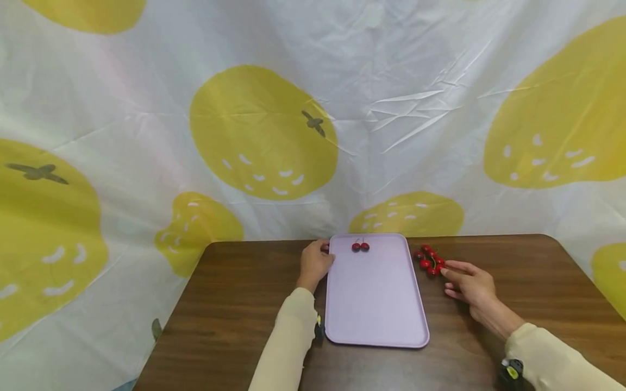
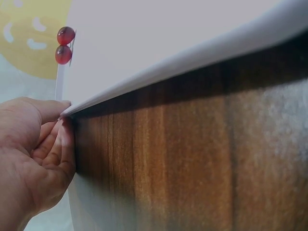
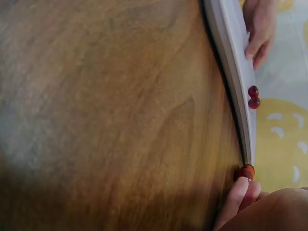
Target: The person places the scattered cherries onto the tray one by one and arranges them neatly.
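Note:
A pale lilac tray (image 1: 375,304) lies lengthwise on the wooden table. Near its far end sits a pair of red cherries (image 1: 361,247) with thin stems. My left hand (image 1: 315,265) pinches the tray's far left edge, thumb at the rim and fingers lower down, as the left wrist view shows. Just right of the tray, several more red cherries (image 1: 425,264) lie in a small heap. My right hand (image 1: 471,285) reaches this heap from the right, fingers spread and fingertips right at the nearest cherries. In the right wrist view its fingertips partly cover a cherry (image 3: 247,171).
The brown wooden table (image 1: 235,315) ends at a far edge just beyond the tray. Behind it hangs a white cloth (image 1: 411,141) printed with big yellow fruits. A dark device (image 1: 512,372) is worn at the right wrist, over a pale yellow sleeve.

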{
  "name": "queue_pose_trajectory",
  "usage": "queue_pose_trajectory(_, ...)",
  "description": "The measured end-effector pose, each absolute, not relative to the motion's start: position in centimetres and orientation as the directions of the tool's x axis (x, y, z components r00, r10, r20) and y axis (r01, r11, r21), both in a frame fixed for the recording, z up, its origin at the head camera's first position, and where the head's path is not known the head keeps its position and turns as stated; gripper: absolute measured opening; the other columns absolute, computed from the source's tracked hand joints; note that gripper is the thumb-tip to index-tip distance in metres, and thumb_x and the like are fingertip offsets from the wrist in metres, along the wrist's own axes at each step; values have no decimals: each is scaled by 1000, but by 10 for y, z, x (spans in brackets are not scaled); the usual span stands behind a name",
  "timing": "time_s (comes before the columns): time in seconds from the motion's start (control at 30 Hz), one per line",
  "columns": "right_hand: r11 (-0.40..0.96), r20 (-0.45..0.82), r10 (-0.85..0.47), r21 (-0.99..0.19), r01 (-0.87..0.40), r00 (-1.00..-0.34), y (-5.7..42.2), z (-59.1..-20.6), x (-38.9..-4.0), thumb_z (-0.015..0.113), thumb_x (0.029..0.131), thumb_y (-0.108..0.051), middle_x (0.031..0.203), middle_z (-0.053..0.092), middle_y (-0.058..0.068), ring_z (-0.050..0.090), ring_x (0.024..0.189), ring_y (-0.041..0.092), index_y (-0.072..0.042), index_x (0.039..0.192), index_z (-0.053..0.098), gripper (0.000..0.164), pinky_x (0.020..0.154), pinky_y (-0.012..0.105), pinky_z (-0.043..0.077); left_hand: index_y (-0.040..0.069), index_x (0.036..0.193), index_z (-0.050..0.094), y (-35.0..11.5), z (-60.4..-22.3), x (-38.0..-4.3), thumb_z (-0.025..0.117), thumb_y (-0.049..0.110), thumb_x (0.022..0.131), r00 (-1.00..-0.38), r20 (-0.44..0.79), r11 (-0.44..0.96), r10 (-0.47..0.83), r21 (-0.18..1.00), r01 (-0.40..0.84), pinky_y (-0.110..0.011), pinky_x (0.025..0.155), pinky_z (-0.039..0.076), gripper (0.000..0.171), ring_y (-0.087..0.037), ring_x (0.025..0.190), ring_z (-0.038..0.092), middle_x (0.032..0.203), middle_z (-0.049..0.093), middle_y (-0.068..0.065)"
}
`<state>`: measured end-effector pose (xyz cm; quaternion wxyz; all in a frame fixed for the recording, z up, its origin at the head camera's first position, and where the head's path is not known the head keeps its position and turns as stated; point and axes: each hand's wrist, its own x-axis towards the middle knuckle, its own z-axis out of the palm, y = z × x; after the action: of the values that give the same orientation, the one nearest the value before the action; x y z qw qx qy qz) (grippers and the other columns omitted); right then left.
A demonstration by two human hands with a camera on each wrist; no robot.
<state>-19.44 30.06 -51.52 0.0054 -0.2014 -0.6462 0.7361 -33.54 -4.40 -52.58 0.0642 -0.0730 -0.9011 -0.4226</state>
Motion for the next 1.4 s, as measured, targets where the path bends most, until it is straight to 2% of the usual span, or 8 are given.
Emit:
queue_pose_trajectory(0.17,-92,-266,322,-964,250,-908,294,-516,-198,77,96,-12,82,74,-22,67,61,3,-20,111,74,18,62,23,62,-2,120,74,-44,-524,-335,76,3,86,-971,228,649,72,729,220,-37,79,62,34,-23,87,76,107,77,-14)
queue_pose_trajectory(0.33,-15,-240,385,-967,254,-891,288,-518,-200,78,95,-12,81,73,-24,67,61,1,-6,125,69,32,61,22,62,-2,123,74,-43,-525,-336,75,3,87,-974,216,656,69,726,208,-37,82,61,36,-22,89,76,110,77,-14)
queue_pose_trajectory(0.53,20,-224,417,-967,255,-881,286,-521,-200,77,96,-12,83,74,-22,67,61,2,2,132,65,41,62,23,62,-1,123,74,-42,-525,-335,77,2,88,-978,194,641,74,743,195,-41,84,62,36,-26,92,76,111,77,-14)
queue_pose_trajectory(0.7,-2,-208,422,-974,228,-882,286,-522,-197,77,96,-12,82,74,-22,67,62,2,1,129,66,37,63,21,62,0,124,74,-41,-527,-336,77,2,88,-979,191,632,75,751,195,-41,83,62,36,-26,92,75,111,77,-15)
queue_pose_trajectory(0.9,-145,-193,401,-979,146,-895,287,-520,-187,78,95,-9,82,75,-20,69,66,2,-15,111,72,18,66,21,62,0,125,74,-43,-528,-335,76,2,89,-979,192,638,71,746,192,-40,82,61,36,-25,91,73,111,76,-14)
queue_pose_trajectory(1.03,-239,-184,368,-966,99,-911,291,-520,-178,77,95,-7,86,76,-16,71,75,3,-20,104,73,17,69,23,64,0,123,74,-44,-527,-333,76,2,88,-977,201,636,69,745,199,-40,82,61,36,-25,91,74,109,77,-14)
queue_pose_trajectory(1.2,-293,-132,366,-956,20,-921,288,-519,-173,75,95,0,90,77,-13,74,82,3,-16,102,72,18,72,25,65,0,123,74,-44,-528,-333,75,3,88,-978,196,628,72,753,197,-41,83,61,35,-26,92,74,110,76,-13)
queue_pose_trajectory(1.4,-295,-18,394,-949,-107,-919,262,-509,-183,76,92,5,87,77,-7,78,78,8,-5,103,68,16,70,30,65,1,123,74,-44,-528,-334,76,3,88,-977,202,632,71,748,201,-39,82,61,35,-24,91,74,109,77,-13)
